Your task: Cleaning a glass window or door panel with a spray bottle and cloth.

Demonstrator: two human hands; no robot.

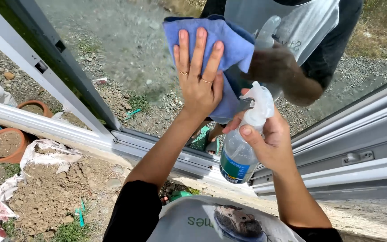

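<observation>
We press our left hand (pixel 198 83), fingers spread flat, on a blue cloth (pixel 222 42) against the window (pixel 126 49). Our right hand (pixel 265 141) squeezes around a spray bottle (pixel 242 150).

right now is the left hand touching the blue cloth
Touching. The head view shows the left hand pressed flat, fingers spread, on the blue cloth against the window glass, with no gap.
</observation>
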